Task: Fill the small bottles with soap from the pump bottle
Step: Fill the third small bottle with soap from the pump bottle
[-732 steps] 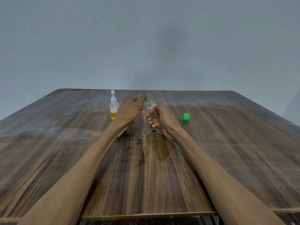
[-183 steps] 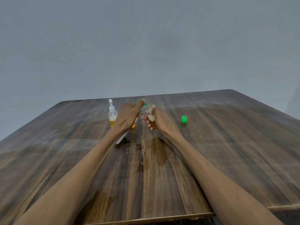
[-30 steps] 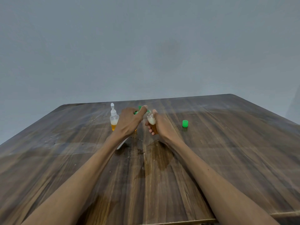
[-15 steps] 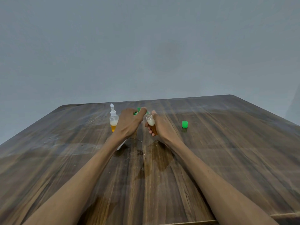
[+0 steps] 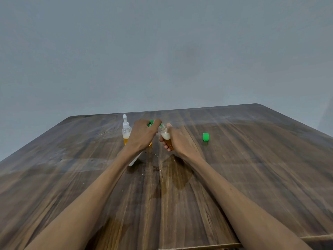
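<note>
Fingers of the left hand (image 5: 142,136) grip the pump bottle (image 5: 134,160) — right hand (image 5: 178,141) holds a small bottle (image 5: 165,137); no readable labels.

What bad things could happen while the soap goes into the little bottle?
1. The small bottle in the right hand shows foam near its top, so it may overflow.
2. The left hand tilts the pump bottle; soap might miss the narrow mouth and join the wet patch on the table.
3. The loose green cap could get knocked away.
</note>
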